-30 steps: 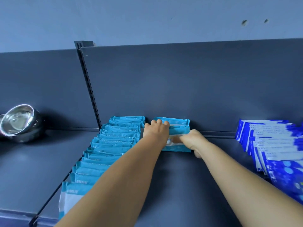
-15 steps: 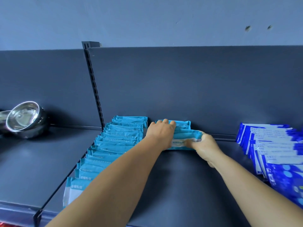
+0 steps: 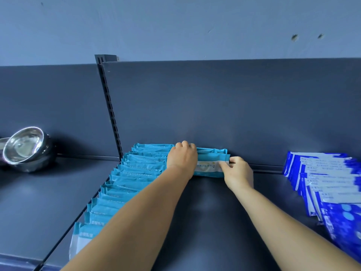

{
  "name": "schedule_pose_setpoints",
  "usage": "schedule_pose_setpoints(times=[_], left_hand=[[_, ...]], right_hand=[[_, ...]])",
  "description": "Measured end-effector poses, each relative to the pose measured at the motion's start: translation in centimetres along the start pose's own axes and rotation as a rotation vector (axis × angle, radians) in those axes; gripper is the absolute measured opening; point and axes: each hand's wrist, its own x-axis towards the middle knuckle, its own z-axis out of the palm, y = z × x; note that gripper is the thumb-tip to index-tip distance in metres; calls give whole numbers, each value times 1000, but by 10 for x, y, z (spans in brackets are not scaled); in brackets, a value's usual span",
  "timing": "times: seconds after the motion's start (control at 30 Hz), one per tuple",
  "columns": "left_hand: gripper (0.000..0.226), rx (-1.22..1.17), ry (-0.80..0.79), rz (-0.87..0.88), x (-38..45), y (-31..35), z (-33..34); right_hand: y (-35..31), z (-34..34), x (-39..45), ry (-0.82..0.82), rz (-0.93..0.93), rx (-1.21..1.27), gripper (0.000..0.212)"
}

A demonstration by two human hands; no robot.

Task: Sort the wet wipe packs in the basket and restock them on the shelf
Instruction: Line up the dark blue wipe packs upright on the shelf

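Observation:
A short row of teal wet wipe packs (image 3: 212, 159) stands against the back panel of the dark shelf (image 3: 205, 222). My left hand (image 3: 182, 158) curls over the left end of these packs. My right hand (image 3: 237, 173) pinches the right end of the front pack. To the left, a long row of teal packs (image 3: 127, 177) runs from the back panel to the shelf's front edge. The basket is not in view.
Dark blue wipe packs (image 3: 328, 184) lie overlapped along the right of the shelf. Steel bowls (image 3: 27, 147) sit on the neighbouring shelf section at left. A slotted upright (image 3: 109, 106) divides the two back panels.
My right hand has slid back left and straightened the front pack, which had been skewed to the right. My left hand stays on the packs' left end.

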Motion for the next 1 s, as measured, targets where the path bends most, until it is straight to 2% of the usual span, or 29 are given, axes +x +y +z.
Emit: schedule_pose_setpoints(times=[0.07, 0.2, 0.33, 0.43, 0.53, 0.67, 0.8, 0.93, 1.0], left_hand=[[47, -34, -76, 2, -1, 3, -3], [56, -31, -106, 47, 0, 6, -4], [62, 40, -53, 27, 1, 12, 2], [54, -75, -107, -10, 4, 14, -1], [44, -32, -127, 39, 4, 13, -5], [47, 47, -24, 62, -1, 7, 8], [48, 20, -56, 58, 1, 5, 8], [84, 138, -151, 134, 1, 6, 8], [82, 200, -120, 124, 0, 7, 12]], right_hand=[[0, -2, 0, 15, -46, -84, 24], [0, -9, -1, 35, -48, -209, 39], [-5, -5, -5, 47, -16, -158, 22], [-11, 1, -10, -39, -9, -152, 19], [-16, 3, -10, -123, 18, -195, 26], [-21, 6, -13, -190, 5, -303, 35], [-19, 4, -18, -212, 5, -255, 49], [-16, -1, -20, -188, -35, -226, 63], [-14, -3, -20, -215, -51, -210, 72]])
